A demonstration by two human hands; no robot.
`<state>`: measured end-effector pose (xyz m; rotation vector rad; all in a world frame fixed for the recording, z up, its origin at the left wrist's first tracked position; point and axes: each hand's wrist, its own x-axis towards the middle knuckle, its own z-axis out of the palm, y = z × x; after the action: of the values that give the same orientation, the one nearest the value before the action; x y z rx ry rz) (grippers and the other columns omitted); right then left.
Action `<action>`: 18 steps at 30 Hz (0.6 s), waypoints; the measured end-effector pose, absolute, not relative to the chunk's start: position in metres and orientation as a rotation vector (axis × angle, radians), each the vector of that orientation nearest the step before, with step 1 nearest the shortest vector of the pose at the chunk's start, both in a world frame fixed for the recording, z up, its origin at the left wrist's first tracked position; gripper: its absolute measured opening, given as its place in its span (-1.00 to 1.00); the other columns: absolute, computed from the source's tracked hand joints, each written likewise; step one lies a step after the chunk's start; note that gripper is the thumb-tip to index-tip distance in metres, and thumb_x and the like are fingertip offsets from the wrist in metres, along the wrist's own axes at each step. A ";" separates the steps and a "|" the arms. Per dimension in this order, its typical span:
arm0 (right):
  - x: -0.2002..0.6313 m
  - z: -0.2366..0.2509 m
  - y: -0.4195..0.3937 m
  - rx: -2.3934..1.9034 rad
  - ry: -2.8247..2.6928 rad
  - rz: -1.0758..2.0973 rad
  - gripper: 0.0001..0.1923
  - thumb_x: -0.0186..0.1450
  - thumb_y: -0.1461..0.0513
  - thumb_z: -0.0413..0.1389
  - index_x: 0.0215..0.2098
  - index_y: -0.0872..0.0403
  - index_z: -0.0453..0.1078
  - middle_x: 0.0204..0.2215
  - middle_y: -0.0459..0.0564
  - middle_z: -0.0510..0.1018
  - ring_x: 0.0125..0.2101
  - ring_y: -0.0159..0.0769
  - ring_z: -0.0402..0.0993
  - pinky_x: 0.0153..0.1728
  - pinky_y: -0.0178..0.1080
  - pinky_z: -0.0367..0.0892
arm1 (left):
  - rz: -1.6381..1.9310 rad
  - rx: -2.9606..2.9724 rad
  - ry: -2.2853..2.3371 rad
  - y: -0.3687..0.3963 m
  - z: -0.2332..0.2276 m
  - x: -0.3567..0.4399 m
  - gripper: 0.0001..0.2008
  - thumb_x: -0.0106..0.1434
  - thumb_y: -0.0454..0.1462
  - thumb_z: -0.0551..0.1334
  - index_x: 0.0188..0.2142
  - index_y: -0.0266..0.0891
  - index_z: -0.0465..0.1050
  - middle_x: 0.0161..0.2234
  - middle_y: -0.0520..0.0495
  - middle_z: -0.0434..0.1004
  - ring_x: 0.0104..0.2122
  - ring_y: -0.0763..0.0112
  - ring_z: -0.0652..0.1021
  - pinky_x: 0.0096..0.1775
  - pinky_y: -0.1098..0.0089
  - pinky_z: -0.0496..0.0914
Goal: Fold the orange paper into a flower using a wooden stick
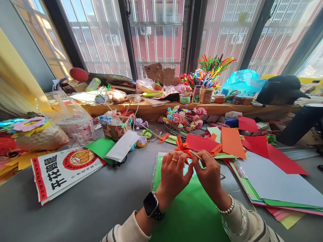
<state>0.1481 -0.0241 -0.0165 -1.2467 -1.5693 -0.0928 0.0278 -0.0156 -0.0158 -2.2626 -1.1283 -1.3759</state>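
Observation:
An orange folded-paper flower [182, 145] shows just past the fingers of my left hand [174, 171], which is closed on it. Between the thumb and fingers of my right hand [208, 173] is a thin stick [195, 154], slanting toward the flower. Its exact kind cannot be made out, and my fingers hide where stick and paper meet. Both hands are close together, thumbs almost touching, above a green sheet [191, 205] in a clear sleeve on the grey table [116, 201].
Coloured paper sheets [285, 185] are stacked at the right, with orange [232, 143] and red [204, 143] pieces behind my hands. A printed paper bag [68, 171] lies left. Craft flowers [184, 117] and a basket [116, 129] stand at the back, before a cluttered windowsill [151, 110].

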 end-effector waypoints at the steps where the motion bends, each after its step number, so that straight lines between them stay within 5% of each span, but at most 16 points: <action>1: 0.148 -0.017 -0.024 -1.252 -1.564 -0.098 -0.85 0.21 0.28 -0.04 -0.53 0.07 0.23 -0.60 -0.10 0.33 -0.56 -0.38 0.23 -0.52 -0.34 0.14 | -1.361 -2.244 -1.125 -0.016 -0.017 0.029 -0.82 0.07 -0.28 0.18 -0.29 -0.25 0.29 -0.34 -0.10 0.45 -0.28 0.28 0.42 -0.21 0.29 0.24; 18: 0.147 -0.012 -0.025 -1.273 -1.577 -0.013 -0.81 0.18 0.25 -0.02 -0.59 0.06 0.18 -0.68 -0.16 0.29 -0.63 -0.43 0.19 -0.60 -0.37 0.12 | -1.258 -2.204 -0.953 -0.007 -0.016 0.019 -0.88 0.13 -0.38 0.11 -0.29 -0.23 0.28 -0.39 -0.07 0.45 -0.36 0.35 0.42 -0.25 0.35 0.28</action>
<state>0.1470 -0.0253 -0.0123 -1.2731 -1.5773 -0.0132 0.0185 -0.0066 -0.0163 -2.2044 -0.9532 -1.2581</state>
